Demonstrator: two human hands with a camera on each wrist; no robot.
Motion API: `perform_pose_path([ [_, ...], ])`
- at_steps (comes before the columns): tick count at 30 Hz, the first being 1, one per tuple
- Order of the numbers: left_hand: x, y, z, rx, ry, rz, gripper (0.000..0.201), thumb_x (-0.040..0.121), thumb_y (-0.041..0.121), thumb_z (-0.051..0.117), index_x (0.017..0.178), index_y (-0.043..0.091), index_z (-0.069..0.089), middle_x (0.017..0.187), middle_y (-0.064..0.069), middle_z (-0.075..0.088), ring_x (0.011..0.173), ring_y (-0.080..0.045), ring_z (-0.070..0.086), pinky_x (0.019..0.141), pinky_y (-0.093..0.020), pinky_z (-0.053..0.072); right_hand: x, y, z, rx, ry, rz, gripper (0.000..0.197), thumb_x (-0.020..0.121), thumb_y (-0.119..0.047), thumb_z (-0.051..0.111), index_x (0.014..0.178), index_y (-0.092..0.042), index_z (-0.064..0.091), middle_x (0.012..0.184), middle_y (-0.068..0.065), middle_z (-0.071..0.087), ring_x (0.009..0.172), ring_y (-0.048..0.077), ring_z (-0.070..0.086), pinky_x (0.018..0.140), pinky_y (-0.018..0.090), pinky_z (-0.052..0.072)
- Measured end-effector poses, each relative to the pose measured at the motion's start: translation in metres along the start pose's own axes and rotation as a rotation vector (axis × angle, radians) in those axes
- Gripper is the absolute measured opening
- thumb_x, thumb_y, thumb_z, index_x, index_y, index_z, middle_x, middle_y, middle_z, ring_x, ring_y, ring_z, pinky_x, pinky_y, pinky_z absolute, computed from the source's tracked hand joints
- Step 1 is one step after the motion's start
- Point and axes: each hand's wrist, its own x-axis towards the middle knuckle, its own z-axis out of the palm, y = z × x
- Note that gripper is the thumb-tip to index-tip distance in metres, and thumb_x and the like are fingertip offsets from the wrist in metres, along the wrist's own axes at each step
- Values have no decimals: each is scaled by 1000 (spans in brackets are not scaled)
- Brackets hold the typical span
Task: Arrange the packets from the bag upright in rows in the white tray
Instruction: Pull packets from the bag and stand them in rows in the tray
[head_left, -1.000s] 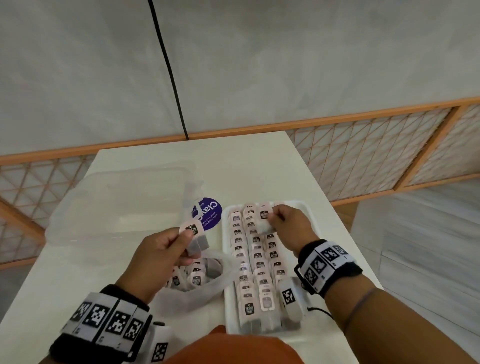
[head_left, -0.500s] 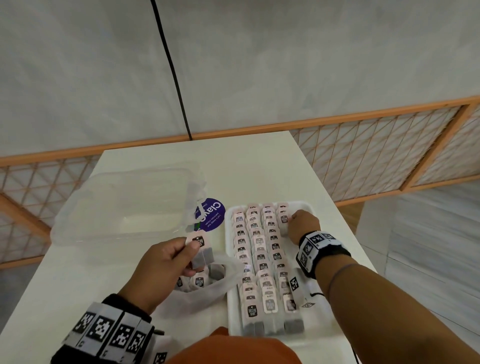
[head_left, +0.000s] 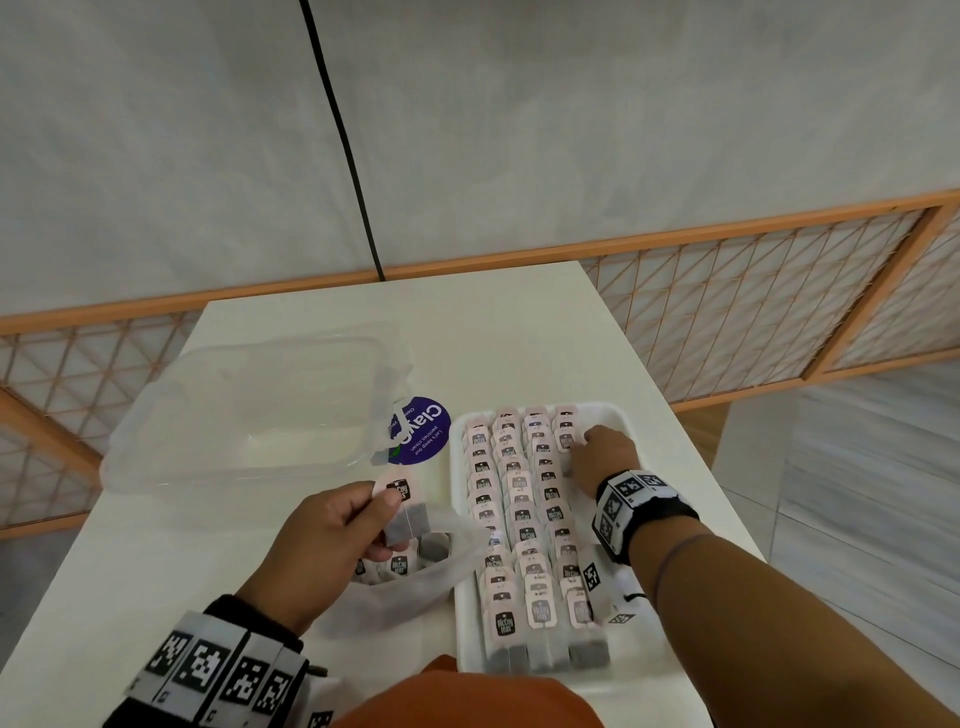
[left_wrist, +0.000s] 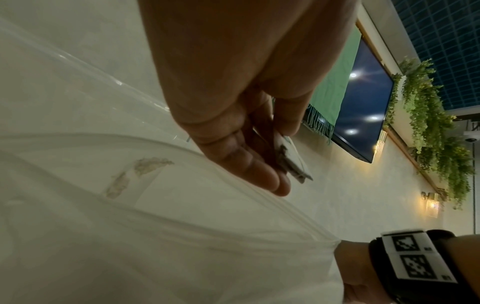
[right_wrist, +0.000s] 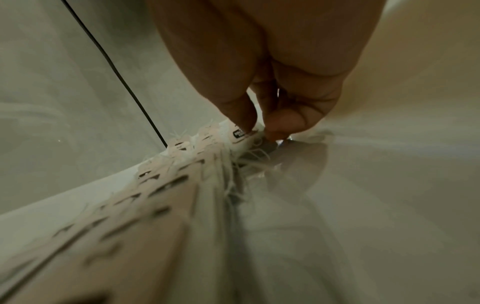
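The white tray (head_left: 626, 418) holds several rows of pink-labelled packets (head_left: 519, 519) standing upright. My right hand (head_left: 582, 447) is at the far end of the rightmost row and pinches a packet (head_left: 565, 441) there. The right wrist view shows thumb and fingers of this hand (right_wrist: 257, 127) closed on that packet (right_wrist: 240, 133) beside the tray wall. My left hand (head_left: 363, 519) holds another packet (head_left: 404, 512) by its label and pouch above the clear bag (head_left: 415, 592). In the left wrist view the held packet (left_wrist: 293, 164) sticks out past the fingers (left_wrist: 259, 176). More packets (head_left: 397, 565) lie in the bag.
A clear plastic container (head_left: 249, 415) lies on the white table (head_left: 493, 338) at the left. A round purple label (head_left: 423, 431) sits between it and the tray. The table's right edge runs close to the tray. A wooden lattice rail (head_left: 753, 322) stands behind.
My right hand has moved right with its packet, from the third row to the far end of the rightmost row. The left hand sank a little, still holding its packet.
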Motion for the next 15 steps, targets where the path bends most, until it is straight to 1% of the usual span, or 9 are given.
perform_pose_path([
  [2, 0, 0, -1, -1, -8, 6, 46, 74, 61, 54, 80, 19, 72, 76, -6, 74, 74, -27, 70, 79, -52, 55, -3, -3, -4, 52, 24, -5, 31, 93, -19, 47, 119, -3, 56, 119, 19, 59, 110, 34, 56, 88, 36, 45],
  [3, 0, 1, -1, 8, -10, 12, 48, 74, 61, 55, 82, 17, 71, 75, -6, 74, 72, -25, 70, 76, -49, 55, -6, -5, -6, 102, 55, -33, 32, 93, -19, 48, 121, -5, 55, 120, 17, 59, 110, 33, 56, 89, 35, 45],
  [5, 0, 2, 1, 43, 9, 34, 39, 86, 48, 60, 81, 10, 69, 70, -9, 70, 61, -15, 64, 69, -43, 53, -17, -14, -15, 212, 87, -102, 29, 93, -23, 49, 118, -11, 59, 113, 8, 63, 103, 27, 60, 83, 27, 46],
  [6, 1, 2, 2, 51, 30, 52, 34, 89, 40, 61, 78, 8, 68, 68, -11, 68, 56, -11, 58, 66, -39, 51, -26, -20, -21, 246, 82, -174, 24, 93, -26, 49, 110, -14, 62, 104, 3, 66, 96, 23, 63, 77, 23, 46],
  [8, 2, 4, 6, 30, 74, 90, 26, 88, 30, 65, 75, 8, 66, 61, -8, 62, 52, -6, 52, 62, -30, 46, -51, -36, -34, 292, -35, -375, 22, 93, -32, 53, 92, -16, 68, 89, -4, 69, 84, 18, 64, 69, 19, 47],
  [10, 4, 7, 9, -23, 108, 108, 14, 86, 19, 68, 76, 10, 63, 56, 2, 58, 51, -5, 52, 56, -20, 45, -82, -52, -47, 327, -253, -537, 22, 90, -38, 60, 88, -19, 71, 88, -9, 71, 83, 9, 64, 75, 19, 49],
  [11, 5, 8, 11, -37, 114, 117, 13, 85, 15, 68, 75, 11, 60, 56, 4, 58, 52, -7, 54, 55, -19, 45, -95, -58, -51, 342, -367, -584, 19, 88, -40, 63, 89, -23, 72, 86, -12, 71, 81, 2, 64, 77, 16, 49],
  [13, 6, 9, 12, -40, 99, 141, 14, 83, 14, 70, 75, 12, 58, 61, 0, 59, 57, -15, 58, 57, -25, 46, -113, -64, -50, 361, -504, -666, 16, 85, -38, 67, 90, -24, 73, 76, -16, 67, 71, -5, 59, 72, 11, 45],
  [15, 5, 10, 14, -36, 56, 168, 15, 82, 15, 71, 73, 16, 59, 67, -9, 62, 62, -25, 60, 61, -32, 49, -120, -65, -43, 364, -499, -736, 20, 86, -33, 68, 84, -14, 72, 63, -12, 58, 58, -3, 49, 61, 8, 38],
])
